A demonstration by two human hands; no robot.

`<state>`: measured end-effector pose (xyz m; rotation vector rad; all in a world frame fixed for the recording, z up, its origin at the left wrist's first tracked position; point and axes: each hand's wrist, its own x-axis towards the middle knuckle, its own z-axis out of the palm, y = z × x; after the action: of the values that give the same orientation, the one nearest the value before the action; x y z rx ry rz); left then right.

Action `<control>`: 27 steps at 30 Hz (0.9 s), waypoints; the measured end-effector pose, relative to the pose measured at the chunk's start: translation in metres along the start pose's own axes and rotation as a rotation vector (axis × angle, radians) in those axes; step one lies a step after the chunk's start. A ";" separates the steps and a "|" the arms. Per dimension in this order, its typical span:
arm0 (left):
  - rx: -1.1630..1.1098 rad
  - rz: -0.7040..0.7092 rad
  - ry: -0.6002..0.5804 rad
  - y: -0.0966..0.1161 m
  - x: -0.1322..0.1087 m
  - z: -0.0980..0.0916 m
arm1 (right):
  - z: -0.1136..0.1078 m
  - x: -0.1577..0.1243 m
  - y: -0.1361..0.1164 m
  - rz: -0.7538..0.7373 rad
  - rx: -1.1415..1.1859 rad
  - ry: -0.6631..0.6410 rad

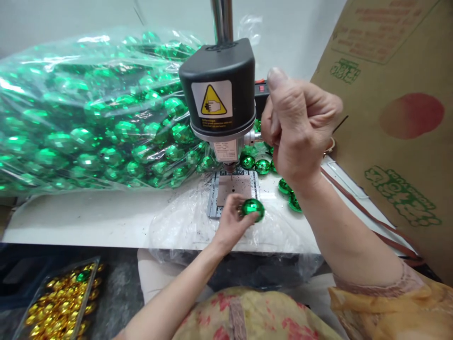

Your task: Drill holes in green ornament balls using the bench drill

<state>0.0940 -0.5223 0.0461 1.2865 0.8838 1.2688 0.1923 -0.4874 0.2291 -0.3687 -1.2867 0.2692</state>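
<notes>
At the drill (217, 71), left hand (231, 221) grips ball (254, 209); right hand (300, 125) clenched, apparently on lever (257, 137).

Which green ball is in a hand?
The ball in the left hand's grip, at the drill's near side. Other green balls lie loose on the table, fill the bag or, in one case, sit among gold balls.

A flat white tabletop (88, 219) carries a black-and-silver metal drill press (217, 89). Left of the drill press lies a big, bulging clear plastic bag (95, 127) packed with shiny green faceted balls. Loose green faceted balls (262, 166) sit to its right, crumpled clear plastic sheeting (184, 229) spreads before it, and dark specks (204, 190) lie scattered around its base.
</notes>
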 end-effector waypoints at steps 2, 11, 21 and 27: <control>-0.127 -0.101 0.148 0.001 -0.007 -0.023 | 0.001 0.000 0.002 -0.017 0.018 0.005; -0.433 -0.103 0.197 0.011 0.031 -0.071 | 0.000 -0.001 0.014 0.001 0.005 0.030; -0.097 0.038 0.196 -0.011 0.058 -0.076 | 0.001 0.000 0.010 -0.046 0.008 0.036; -0.007 0.069 0.113 -0.021 0.069 -0.073 | 0.002 0.000 0.013 -0.053 -0.040 0.049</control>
<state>0.0376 -0.4388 0.0277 1.2594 0.9206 1.4094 0.1900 -0.4754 0.2244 -0.3727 -1.2532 0.1890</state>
